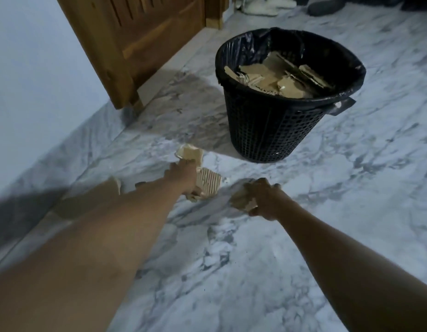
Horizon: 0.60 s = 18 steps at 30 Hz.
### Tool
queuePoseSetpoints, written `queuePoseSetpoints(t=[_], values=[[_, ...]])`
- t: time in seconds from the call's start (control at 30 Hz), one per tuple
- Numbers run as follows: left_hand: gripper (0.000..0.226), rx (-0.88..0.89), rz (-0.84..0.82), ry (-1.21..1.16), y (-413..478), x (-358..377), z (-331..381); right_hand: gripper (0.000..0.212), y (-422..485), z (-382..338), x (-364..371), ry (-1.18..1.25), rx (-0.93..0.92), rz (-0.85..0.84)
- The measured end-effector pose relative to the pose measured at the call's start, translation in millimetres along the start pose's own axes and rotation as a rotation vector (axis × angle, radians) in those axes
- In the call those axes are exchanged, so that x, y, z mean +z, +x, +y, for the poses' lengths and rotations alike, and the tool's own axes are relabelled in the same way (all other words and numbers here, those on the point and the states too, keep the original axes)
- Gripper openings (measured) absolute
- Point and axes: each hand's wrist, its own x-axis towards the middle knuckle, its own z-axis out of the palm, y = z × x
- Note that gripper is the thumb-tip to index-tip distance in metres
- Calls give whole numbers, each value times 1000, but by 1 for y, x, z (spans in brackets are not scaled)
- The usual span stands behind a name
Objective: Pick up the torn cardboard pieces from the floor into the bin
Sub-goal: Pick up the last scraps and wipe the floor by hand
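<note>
We see bare floor [310, 188] before the bin [267, 125]; its mouth lies open upward, part filled with cardboard [279, 80]; the door [136, 44] stands to its left, apart.

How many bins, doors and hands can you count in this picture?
Bins: 1, the black bin
Doors: 1, the wooden door
Hands: 2, the left hand and the right hand, each gripping torn cardboard
Total: 4
</note>
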Motion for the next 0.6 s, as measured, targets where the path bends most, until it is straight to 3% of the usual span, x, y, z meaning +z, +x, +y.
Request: queuePoseSetpoints(t=[0.13,0.23,0.3,0.37,0.47,0.53,0.6], values=[[98,-30,-65,-85,15,-14,4,67,-14,-13,-5,37,157,58],[67,-9,-65,-80,19,-12,2,37,-21,-19,2,-6,279,49],[42,-9,-55,-110,16,-8,2,37,-35,-26,14,43,358,16],[35,8,-43,-121,12,-8,5,47,-44,-29,18,128,441,-51],[40,126,14,1,13,-4,5,54,-38,-21,17,201,392,-125],[62,227,97,141,16,-4,3,47,-32,-15,9,291,314,-163],[85,292,119,178,18,-5,-1,36,-30,-22,3,157,179,-228]])
